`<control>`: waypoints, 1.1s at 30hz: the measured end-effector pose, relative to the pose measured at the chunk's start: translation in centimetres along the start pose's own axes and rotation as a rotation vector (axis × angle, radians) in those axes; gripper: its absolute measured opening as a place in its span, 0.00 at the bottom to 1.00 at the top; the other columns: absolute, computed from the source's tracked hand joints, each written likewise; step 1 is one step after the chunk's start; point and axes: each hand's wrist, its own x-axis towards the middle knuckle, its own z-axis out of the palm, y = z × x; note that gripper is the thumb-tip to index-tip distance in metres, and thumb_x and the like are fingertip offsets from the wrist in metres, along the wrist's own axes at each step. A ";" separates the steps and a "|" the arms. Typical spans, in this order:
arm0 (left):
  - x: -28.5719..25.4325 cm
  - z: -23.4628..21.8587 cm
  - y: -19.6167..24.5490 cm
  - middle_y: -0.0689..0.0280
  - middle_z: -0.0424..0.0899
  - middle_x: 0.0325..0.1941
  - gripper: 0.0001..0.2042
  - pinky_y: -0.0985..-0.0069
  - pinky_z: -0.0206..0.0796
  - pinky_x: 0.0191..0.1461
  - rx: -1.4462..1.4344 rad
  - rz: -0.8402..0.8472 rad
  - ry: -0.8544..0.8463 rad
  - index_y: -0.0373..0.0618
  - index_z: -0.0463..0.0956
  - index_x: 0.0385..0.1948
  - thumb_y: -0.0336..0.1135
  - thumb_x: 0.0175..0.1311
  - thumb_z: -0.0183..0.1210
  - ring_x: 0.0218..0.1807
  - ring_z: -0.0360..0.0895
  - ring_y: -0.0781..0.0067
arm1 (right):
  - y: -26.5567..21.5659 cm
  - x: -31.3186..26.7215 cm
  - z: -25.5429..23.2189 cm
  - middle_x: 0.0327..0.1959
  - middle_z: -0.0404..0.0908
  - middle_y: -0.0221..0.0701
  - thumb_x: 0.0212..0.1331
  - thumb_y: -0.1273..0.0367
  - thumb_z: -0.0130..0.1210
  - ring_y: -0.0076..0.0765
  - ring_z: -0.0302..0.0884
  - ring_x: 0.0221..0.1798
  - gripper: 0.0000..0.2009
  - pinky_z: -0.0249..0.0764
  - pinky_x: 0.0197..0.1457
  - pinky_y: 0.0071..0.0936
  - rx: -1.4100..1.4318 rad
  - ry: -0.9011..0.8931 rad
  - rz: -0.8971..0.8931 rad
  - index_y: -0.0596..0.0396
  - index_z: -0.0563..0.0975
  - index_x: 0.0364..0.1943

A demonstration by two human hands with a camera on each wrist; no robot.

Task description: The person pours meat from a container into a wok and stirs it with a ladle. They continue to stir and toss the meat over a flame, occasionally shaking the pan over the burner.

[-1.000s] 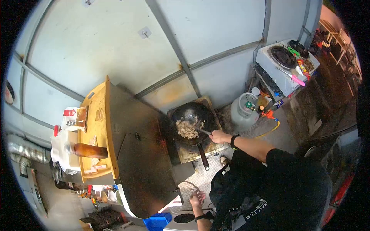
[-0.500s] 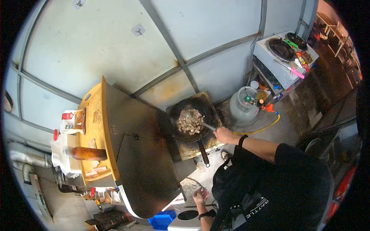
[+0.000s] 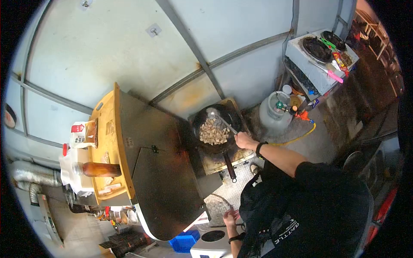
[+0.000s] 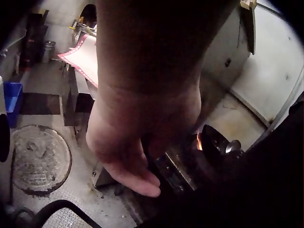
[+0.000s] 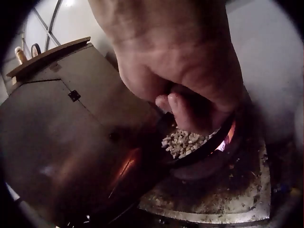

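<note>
A black wok (image 3: 234, 112) sits on a stove, with chopped pale pieces of food (image 3: 214, 132) heaped in it. My right hand (image 3: 245, 140) grips the handle of a metal ladle (image 3: 212, 112), whose bowl rests near the wok's far left side, just beyond the food. In the right wrist view the fingers of this hand (image 5: 185, 102) are curled above the pieces. The wok's dark handle (image 3: 230, 167) points towards me, untouched. Low beside my body hangs my left hand (image 3: 231, 218), holding nothing; the left wrist view shows its thumb and fingers loose.
Flame (image 4: 199, 141) shows beside the wok. A metal cabinet (image 3: 163, 189) stands left, bearing a wooden tray (image 3: 109, 144) with a bottle (image 3: 101, 169). Right of the stove are a gas cylinder (image 3: 273, 112) with a yellow hose (image 3: 301, 139) and a second burner (image 3: 316, 49).
The ladle's bowl has moved from among the food to the wok's far left side. The pieces have shifted and lie more gathered towards me. My left hand still hangs free.
</note>
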 end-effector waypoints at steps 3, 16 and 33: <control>0.0 0.1 -0.3 0.52 0.84 0.37 0.15 0.73 0.77 0.28 0.130 0.011 -0.030 0.35 0.73 0.50 0.35 0.69 0.50 0.29 0.83 0.64 | -0.2 0.2 -0.5 0.22 0.79 0.48 0.72 0.60 0.39 0.54 0.76 0.23 0.22 0.71 0.28 0.49 -0.193 -0.204 0.047 0.67 0.77 0.31; 1.1 0.1 -1.7 0.54 0.83 0.36 0.19 0.71 0.77 0.29 0.200 -0.021 -0.063 0.35 0.71 0.52 0.42 0.68 0.55 0.29 0.81 0.64 | 1.9 -8.1 -3.3 0.28 0.80 0.54 0.68 0.61 0.45 0.60 0.82 0.33 0.21 0.78 0.37 0.52 -0.443 -0.147 -0.190 0.67 0.79 0.30; 3.5 -2.9 -8.5 0.62 0.80 0.27 0.11 0.76 0.68 0.20 -0.280 -0.088 -0.149 0.41 0.80 0.43 0.37 0.68 0.56 0.22 0.74 0.73 | 0.6 -0.4 -0.4 0.15 0.73 0.45 0.72 0.58 0.39 0.49 0.74 0.19 0.27 0.70 0.27 0.49 -0.112 -0.075 0.004 0.70 0.73 0.23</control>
